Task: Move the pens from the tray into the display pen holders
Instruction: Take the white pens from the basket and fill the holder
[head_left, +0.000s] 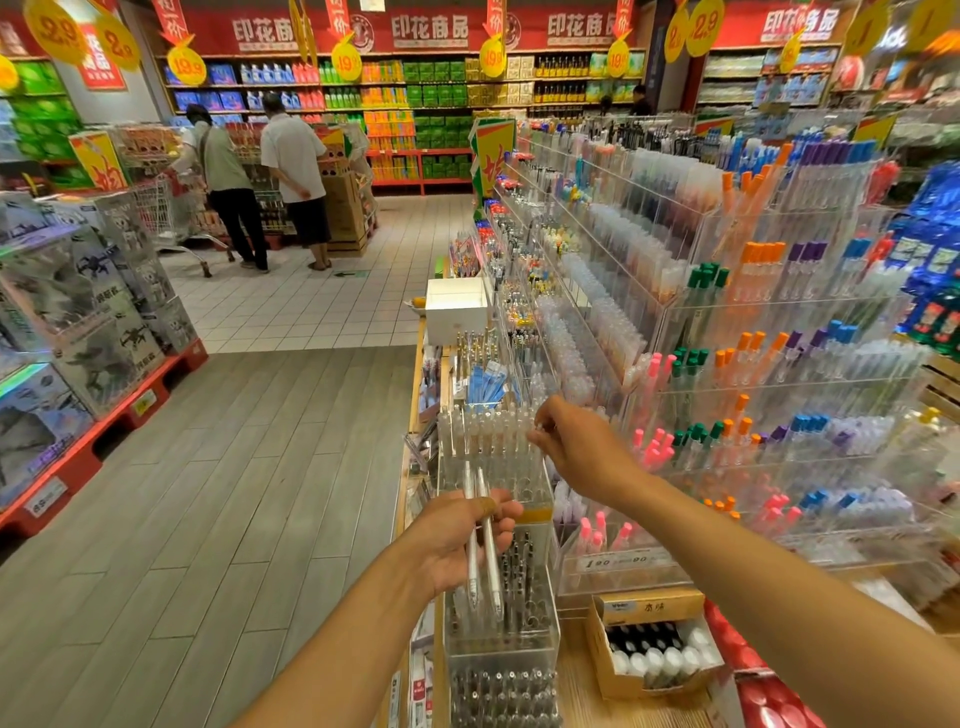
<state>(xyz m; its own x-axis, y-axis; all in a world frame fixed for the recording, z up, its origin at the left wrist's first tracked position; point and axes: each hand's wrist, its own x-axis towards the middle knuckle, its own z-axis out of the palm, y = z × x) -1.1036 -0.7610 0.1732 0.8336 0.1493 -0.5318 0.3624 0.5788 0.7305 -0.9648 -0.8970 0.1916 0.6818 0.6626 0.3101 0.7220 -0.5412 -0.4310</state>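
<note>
Left hand (457, 540) curled round two white pens (480, 545) held above the clear acrylic pen holders (498, 613) on the wooden bench (576, 675); right hand (576, 441), fingertips pinched on a clear pen top (537, 427), at the row of clear-capped pens (483, 431) beside the tiered display (779, 395)

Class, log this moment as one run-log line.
left hand: holds two white pens | right hand: pinches a pen at clear holder | stage: placing pens
</note>
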